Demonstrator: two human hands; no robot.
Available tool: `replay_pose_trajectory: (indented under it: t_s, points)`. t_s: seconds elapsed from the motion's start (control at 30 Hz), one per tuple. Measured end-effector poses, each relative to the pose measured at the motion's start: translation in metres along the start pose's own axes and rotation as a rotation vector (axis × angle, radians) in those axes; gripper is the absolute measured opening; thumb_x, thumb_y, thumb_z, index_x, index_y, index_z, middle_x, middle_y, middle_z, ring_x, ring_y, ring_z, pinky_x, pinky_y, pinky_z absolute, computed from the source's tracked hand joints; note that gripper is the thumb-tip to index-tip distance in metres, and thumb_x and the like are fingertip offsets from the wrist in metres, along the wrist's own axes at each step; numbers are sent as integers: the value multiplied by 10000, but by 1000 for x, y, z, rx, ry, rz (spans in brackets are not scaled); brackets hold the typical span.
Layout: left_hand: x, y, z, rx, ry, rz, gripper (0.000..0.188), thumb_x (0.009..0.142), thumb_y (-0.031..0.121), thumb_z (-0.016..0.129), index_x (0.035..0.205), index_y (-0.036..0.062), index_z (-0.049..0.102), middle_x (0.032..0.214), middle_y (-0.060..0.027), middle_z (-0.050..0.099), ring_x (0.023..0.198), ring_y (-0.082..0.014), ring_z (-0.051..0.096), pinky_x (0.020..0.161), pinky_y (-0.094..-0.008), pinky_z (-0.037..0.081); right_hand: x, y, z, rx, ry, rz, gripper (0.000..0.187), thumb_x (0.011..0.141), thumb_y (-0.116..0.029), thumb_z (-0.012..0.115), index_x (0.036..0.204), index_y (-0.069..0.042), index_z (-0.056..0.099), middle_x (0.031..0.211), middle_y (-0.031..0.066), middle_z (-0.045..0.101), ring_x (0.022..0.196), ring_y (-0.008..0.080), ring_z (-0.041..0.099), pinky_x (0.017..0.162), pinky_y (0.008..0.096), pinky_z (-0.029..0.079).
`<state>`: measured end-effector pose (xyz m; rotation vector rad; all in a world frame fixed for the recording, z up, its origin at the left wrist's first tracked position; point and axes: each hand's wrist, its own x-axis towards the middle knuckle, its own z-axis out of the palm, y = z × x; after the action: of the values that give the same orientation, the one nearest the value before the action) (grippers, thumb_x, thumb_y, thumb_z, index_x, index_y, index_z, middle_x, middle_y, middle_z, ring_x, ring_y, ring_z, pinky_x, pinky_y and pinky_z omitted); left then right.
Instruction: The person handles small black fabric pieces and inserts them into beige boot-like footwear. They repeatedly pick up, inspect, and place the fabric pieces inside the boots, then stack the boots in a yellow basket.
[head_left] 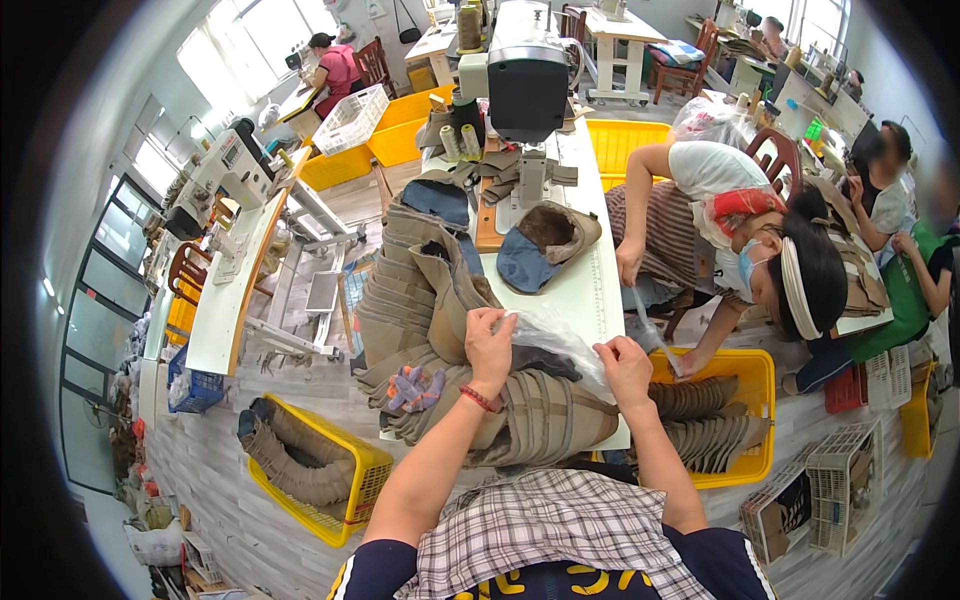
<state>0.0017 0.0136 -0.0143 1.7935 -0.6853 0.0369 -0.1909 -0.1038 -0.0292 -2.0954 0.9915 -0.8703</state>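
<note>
While the left hand (pixel 488 345) and right hand (pixel 625 368) pinched a clear plastic bag (pixel 553 335) — both closed on it — khaki fabric pieces (pixel 545 415) lay stacked at the sewing table's (pixel 590 290) near edge.

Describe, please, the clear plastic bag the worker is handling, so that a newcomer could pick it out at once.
Start at the white sewing table with the grey sewing machine at its far end. At the near end, stacks of tan fabric pieces lie before the person; the plastic bag sits on them, pinched between the left hand and right hand. It alone is transparent and crinkled.
</note>
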Motion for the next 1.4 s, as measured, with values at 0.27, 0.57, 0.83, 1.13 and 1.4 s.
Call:
replay_pose_trajectory:
  t_s: [0.27, 0.57, 0.83, 1.13, 1.4]
  points:
    - [-6, 20, 0, 107, -182, 91, 130, 842, 118, 618, 826, 3, 561, 737, -72, 542, 684, -190, 552, 650, -347, 451, 3, -8, 11, 350, -81, 37, 204, 826, -218, 717, 836, -20, 670, 725, 40, 608, 668, 150, 553, 644, 274, 449]
    - [1, -2, -19, -476, -106, -337, 202, 991, 160, 440, 1004, 36, 599, 869, -33, 653, 730, -102, 616, 660, -257, 513, 10, -2, -3, 387, 373, 115, 150, 883, -50, 615, 1019, 15, 609, 921, 93, 628, 787, 210, 589, 752, 317, 477]
    - [13, 23, -24, -821, -126, -656, 246, 963, 194, 458, 1007, -1, 600, 904, -95, 646, 837, -221, 643, 780, -394, 537, 34, -74, 28, 114, -340, -537, 88, 870, -119, 604, 912, -55, 648, 855, 163, 661, 853, 341, 629, 750, 411, 490]
    - [38, 8, -39, -952, -6, -894, 186, 935, 175, 482, 932, 1, 548, 948, -157, 618, 887, -317, 629, 770, -482, 556, 0, -25, 54, 35, -468, 52, 227, 904, -259, 549, 861, -43, 602, 884, 182, 647, 810, 352, 633, 740, 448, 483]
    - [40, 33, -39, -487, 29, -354, 219, 856, -20, 504, 1072, -5, 535, 1114, -125, 535, 903, -263, 617, 792, -333, 511, 6, -49, 36, -108, -765, -143, 490, 696, -281, 770, 1100, -60, 603, 1115, 96, 596, 973, 307, 611, 818, 417, 497]
